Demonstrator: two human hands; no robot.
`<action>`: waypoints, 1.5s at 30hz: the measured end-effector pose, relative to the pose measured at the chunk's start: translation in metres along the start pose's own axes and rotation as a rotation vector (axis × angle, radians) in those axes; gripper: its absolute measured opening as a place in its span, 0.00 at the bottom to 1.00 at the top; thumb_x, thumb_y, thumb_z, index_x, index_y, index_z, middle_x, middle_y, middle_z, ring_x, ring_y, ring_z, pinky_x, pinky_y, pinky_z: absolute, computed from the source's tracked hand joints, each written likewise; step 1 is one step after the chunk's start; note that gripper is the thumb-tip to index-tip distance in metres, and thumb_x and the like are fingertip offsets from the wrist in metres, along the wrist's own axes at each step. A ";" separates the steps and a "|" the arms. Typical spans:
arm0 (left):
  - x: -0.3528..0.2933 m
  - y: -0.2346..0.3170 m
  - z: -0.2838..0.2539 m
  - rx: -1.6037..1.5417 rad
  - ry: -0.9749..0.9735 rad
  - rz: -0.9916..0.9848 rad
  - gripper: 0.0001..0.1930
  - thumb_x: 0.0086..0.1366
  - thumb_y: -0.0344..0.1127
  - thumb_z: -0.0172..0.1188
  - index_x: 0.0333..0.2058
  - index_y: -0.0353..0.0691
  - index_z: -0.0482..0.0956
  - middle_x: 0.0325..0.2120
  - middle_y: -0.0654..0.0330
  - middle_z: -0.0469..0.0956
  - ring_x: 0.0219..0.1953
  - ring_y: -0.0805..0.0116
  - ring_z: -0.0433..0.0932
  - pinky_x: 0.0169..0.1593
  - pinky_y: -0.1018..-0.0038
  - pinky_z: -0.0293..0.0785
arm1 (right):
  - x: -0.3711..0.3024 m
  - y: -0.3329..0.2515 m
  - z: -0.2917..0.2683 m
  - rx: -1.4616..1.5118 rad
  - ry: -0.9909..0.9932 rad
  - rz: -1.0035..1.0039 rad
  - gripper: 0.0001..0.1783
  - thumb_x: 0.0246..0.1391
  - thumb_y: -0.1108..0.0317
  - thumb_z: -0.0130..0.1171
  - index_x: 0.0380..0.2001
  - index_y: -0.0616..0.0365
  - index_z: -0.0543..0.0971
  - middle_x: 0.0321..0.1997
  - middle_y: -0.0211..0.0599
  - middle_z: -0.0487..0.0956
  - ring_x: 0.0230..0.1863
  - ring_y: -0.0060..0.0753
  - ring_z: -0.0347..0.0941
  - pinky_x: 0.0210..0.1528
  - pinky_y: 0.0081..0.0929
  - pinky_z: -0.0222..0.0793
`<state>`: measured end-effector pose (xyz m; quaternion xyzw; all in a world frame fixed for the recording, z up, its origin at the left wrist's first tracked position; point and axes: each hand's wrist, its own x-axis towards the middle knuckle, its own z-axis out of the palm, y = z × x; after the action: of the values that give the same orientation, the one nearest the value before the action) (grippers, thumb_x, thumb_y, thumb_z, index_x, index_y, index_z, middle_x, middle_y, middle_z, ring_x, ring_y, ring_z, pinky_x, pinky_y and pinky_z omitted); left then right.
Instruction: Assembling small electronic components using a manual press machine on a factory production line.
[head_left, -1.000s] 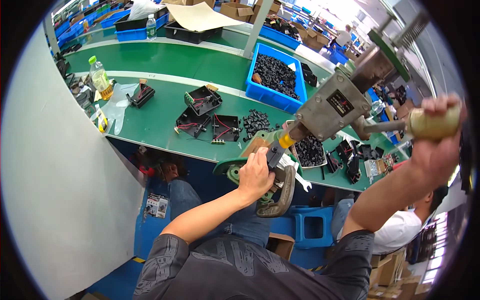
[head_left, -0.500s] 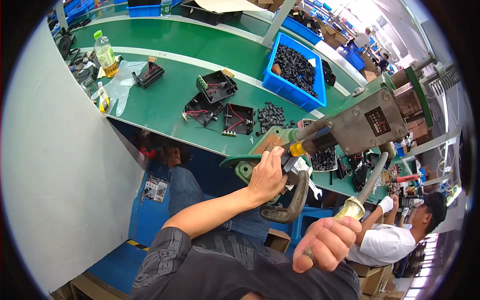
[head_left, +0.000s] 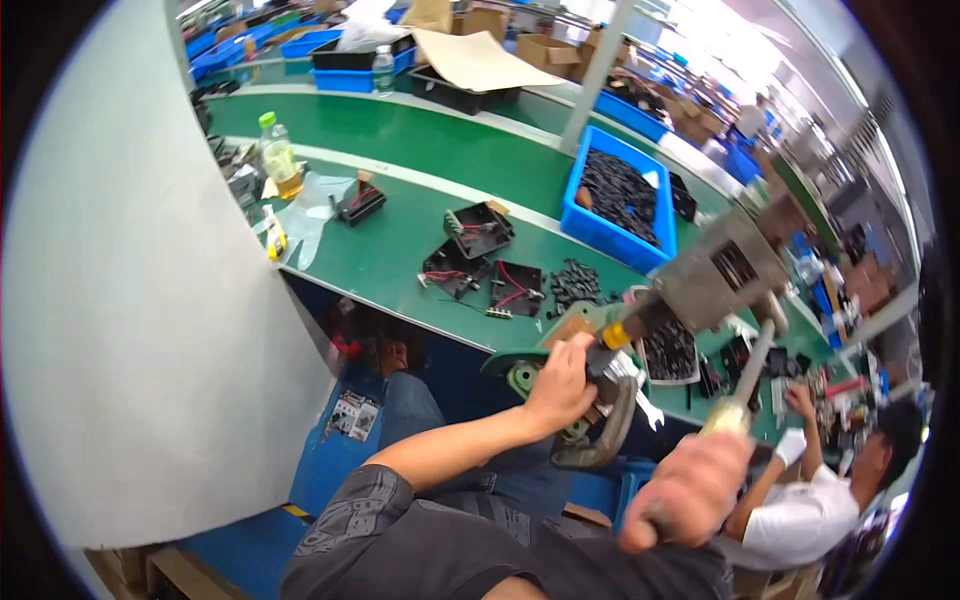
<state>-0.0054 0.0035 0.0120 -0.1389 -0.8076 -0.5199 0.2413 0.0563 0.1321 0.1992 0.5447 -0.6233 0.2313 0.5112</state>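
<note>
Grip of the right hand (head_left: 690, 490) is closed around the lever handle (head_left: 728, 417), which points down toward the person. With its fingers, the left hand (head_left: 562, 388) touches the black piece (head_left: 599, 360) at the yellow-banded tip (head_left: 614, 335) of the hand press (head_left: 715, 272); whether they pinch it, I cannot tell. Pressing of this piece seems under way; whether it is finished, I cannot see. On the worktop (head_left: 400, 268) beyond, three open black boxes (head_left: 517, 285) show red wires and look unfinished. Beside them lies a heap of small black parts (head_left: 573, 284); the blue bin (head_left: 664, 238) holds many black pieces.
</note>
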 end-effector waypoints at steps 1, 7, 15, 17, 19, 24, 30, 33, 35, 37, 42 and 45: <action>-0.006 -0.006 -0.009 0.017 0.031 0.006 0.33 0.50 0.24 0.60 0.57 0.25 0.63 0.53 0.39 0.69 0.55 0.37 0.68 0.62 0.55 0.66 | 0.025 0.017 -0.001 0.112 0.010 -0.050 0.27 0.61 0.40 0.53 0.40 0.56 0.75 0.27 0.32 0.76 0.28 0.37 0.70 0.31 0.35 0.62; 0.018 0.002 -0.019 -0.046 0.032 -0.070 0.33 0.51 0.21 0.58 0.58 0.29 0.64 0.53 0.39 0.70 0.57 0.37 0.68 0.65 0.57 0.64 | 0.143 0.165 -0.080 0.472 0.526 0.926 0.34 0.72 0.49 0.44 0.65 0.70 0.64 0.62 0.52 0.75 0.60 0.43 0.74 0.64 0.37 0.69; 0.137 -0.078 -0.079 -0.817 0.104 -0.774 0.29 0.56 0.23 0.65 0.57 0.33 0.67 0.44 0.55 0.78 0.42 0.64 0.80 0.46 0.67 0.77 | -0.110 0.243 -0.114 -0.502 0.172 1.033 0.18 0.65 0.57 0.57 0.39 0.63 0.83 0.32 0.47 0.84 0.35 0.40 0.82 0.41 0.35 0.75; 0.190 -0.125 -0.082 -0.924 0.226 -0.581 0.26 0.61 0.32 0.69 0.54 0.32 0.68 0.42 0.55 0.79 0.40 0.64 0.80 0.49 0.63 0.76 | -0.222 0.232 -0.123 -0.532 -0.331 1.485 0.19 0.53 0.54 0.63 0.40 0.57 0.85 0.38 0.50 0.85 0.40 0.56 0.82 0.47 0.42 0.76; 0.231 -0.180 -0.122 -0.910 0.241 -0.627 0.37 0.63 0.47 0.71 0.60 0.29 0.63 0.54 0.44 0.74 0.53 0.54 0.78 0.60 0.53 0.72 | -0.278 0.206 -0.098 -0.651 -0.618 1.393 0.20 0.46 0.55 0.69 0.40 0.56 0.87 0.48 0.49 0.82 0.48 0.56 0.77 0.55 0.47 0.74; 0.198 -0.137 -0.071 -0.763 0.416 -0.580 0.38 0.73 0.47 0.58 0.69 0.28 0.51 0.65 0.38 0.61 0.64 0.45 0.69 0.65 0.57 0.70 | -0.330 0.176 -0.111 -0.734 -0.741 1.292 0.16 0.42 0.66 0.74 0.37 0.57 0.86 0.47 0.41 0.78 0.51 0.48 0.73 0.54 0.43 0.71; 0.063 0.042 -0.032 -0.465 0.313 -0.114 0.08 0.65 0.23 0.53 0.42 0.31 0.75 0.33 0.55 0.78 0.28 0.73 0.77 0.29 0.79 0.75 | -0.218 0.120 -0.100 -0.702 -0.165 1.042 0.14 0.40 0.68 0.73 0.31 0.63 0.82 0.40 0.41 0.75 0.42 0.48 0.70 0.46 0.41 0.68; 0.034 0.072 -0.033 -0.219 -0.228 -0.028 0.13 0.69 0.28 0.55 0.48 0.28 0.79 0.38 0.55 0.81 0.33 0.73 0.79 0.36 0.78 0.76 | -0.151 0.061 -0.064 -0.662 -0.078 0.882 0.16 0.38 0.68 0.75 0.31 0.61 0.83 0.37 0.37 0.75 0.37 0.43 0.70 0.41 0.39 0.65; 0.035 0.109 -0.018 -0.249 -0.333 -0.042 0.25 0.62 0.33 0.68 0.55 0.28 0.74 0.42 0.53 0.80 0.40 0.69 0.79 0.42 0.75 0.76 | -0.129 0.025 -0.045 -0.640 -0.133 0.740 0.16 0.38 0.65 0.74 0.34 0.57 0.84 0.36 0.32 0.74 0.36 0.38 0.69 0.41 0.36 0.63; 0.031 0.120 -0.015 -0.244 -0.301 -0.059 0.28 0.65 0.34 0.66 0.60 0.28 0.68 0.47 0.54 0.78 0.44 0.70 0.77 0.46 0.74 0.76 | -0.124 -0.003 -0.025 -0.548 -0.212 0.565 0.18 0.41 0.62 0.73 0.38 0.55 0.85 0.39 0.29 0.76 0.38 0.35 0.69 0.43 0.35 0.62; 0.029 0.087 -0.040 -0.520 -0.209 -0.174 0.25 0.76 0.32 0.53 0.67 0.29 0.61 0.55 0.52 0.75 0.56 0.67 0.75 0.61 0.72 0.69 | -0.094 -0.022 -0.022 -0.143 -0.101 0.527 0.20 0.44 0.63 0.74 0.43 0.54 0.85 0.43 0.29 0.78 0.41 0.28 0.72 0.42 0.28 0.65; 0.023 0.042 -0.068 -0.803 -0.300 -0.266 0.24 0.74 0.32 0.54 0.65 0.35 0.62 0.44 0.48 0.80 0.40 0.66 0.82 0.45 0.70 0.81 | -0.078 -0.014 -0.036 0.057 0.167 0.665 0.17 0.44 0.78 0.72 0.40 0.57 0.85 0.30 0.36 0.81 0.27 0.31 0.76 0.28 0.27 0.70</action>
<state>0.0124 -0.0412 0.0802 -0.1903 -0.5788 -0.7927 -0.0204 0.0742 0.1930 0.1395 0.3050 -0.7159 0.4463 0.4419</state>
